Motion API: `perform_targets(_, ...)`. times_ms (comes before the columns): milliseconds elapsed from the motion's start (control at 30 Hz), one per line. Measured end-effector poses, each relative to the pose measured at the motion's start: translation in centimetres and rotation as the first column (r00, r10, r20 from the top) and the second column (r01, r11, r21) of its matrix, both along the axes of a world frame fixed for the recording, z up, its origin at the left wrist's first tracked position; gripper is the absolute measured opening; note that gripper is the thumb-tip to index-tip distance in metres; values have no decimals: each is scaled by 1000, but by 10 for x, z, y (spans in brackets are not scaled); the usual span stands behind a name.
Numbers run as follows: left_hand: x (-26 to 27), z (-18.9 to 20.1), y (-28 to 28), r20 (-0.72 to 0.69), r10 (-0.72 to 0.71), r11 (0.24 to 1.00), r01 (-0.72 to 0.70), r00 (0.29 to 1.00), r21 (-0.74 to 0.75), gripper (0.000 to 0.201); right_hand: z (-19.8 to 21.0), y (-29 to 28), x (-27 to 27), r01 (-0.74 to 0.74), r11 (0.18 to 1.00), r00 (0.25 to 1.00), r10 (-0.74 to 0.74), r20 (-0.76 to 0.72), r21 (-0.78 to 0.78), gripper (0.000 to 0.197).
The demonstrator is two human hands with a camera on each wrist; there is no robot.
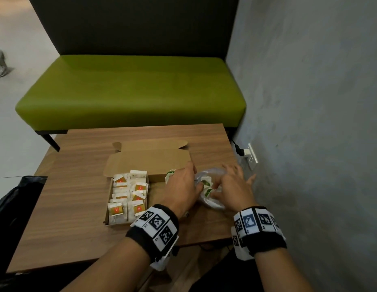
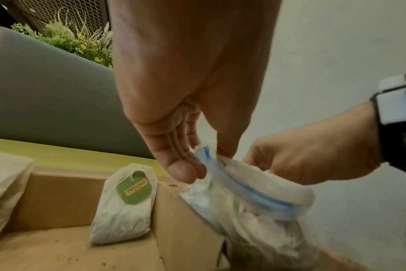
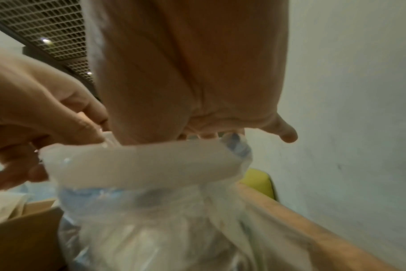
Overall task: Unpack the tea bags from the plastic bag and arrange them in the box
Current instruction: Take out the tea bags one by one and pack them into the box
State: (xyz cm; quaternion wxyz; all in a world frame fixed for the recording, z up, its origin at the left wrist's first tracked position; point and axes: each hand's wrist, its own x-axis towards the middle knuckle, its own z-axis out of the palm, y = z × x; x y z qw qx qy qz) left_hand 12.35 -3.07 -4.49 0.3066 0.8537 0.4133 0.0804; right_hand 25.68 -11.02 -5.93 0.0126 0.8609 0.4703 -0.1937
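Observation:
The open cardboard box [image 1: 158,160] lies on the table, its left half filled with several red-tagged tea bags [image 1: 128,194]. One green-tagged tea bag [image 2: 127,205] leans upright in the box's far right corner. Against the box's right side stands the clear plastic bag [image 1: 210,199] with a blue zip rim [image 2: 250,192]; green-tagged tea bags show through it. My left hand [image 2: 204,161] pinches the near-left end of the rim between thumb and fingers. My right hand [image 1: 223,186] grips the opposite side of the rim [image 3: 139,163], little finger stretched out. The bag's mouth is pulled apart between the two hands.
The wooden table [image 1: 77,197] ends close to the grey wall [image 1: 309,123] on the right, where a plug sits in a socket [image 1: 249,155]. A green bench [image 1: 130,91] stands behind the table. A black bag [image 1: 16,199] lies at the table's left edge.

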Motion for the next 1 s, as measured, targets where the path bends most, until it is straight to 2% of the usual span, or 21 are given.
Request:
perform_targets(233,0,2,1,0,23,1000,-23,1000,-13,23,-5,-19,13,179,950,982,-155,-112,254,11)
perform_targets(333,0,3,0,-3,25,1000,-25,1000,-12,23,-7,-25,17,184,911,979,-139,-146,368,9)
perform_targets(467,1,3,1,-7,18,1000,-18,1000,-11,24,-5,-29,21,177,816,980,-96,-173,550,11)
perform_targets(567,-1,1,-1,-4,4,1000,-4,1000,11,32,-5,-32,24,208,767,969,-76,-235,607,12)
perform_targets(633,-3,2,-3,39,4,998,-7,999,60,43,-1,-36,24,288,726,935,-72,-348,624,9)
perform_targets(700,-6,8,-6,143,-20,998,11,990,63,46,5,-40,24,351,672,904,-61,-424,652,4)
perform_targets(833,-3,21,-15,305,-69,990,104,950,-98,38,14,-40,24,434,625,829,4,-559,649,6)
perform_targets(1000,5,17,-18,278,-34,989,73,960,-129,20,17,-38,16,577,554,691,61,-721,600,8)
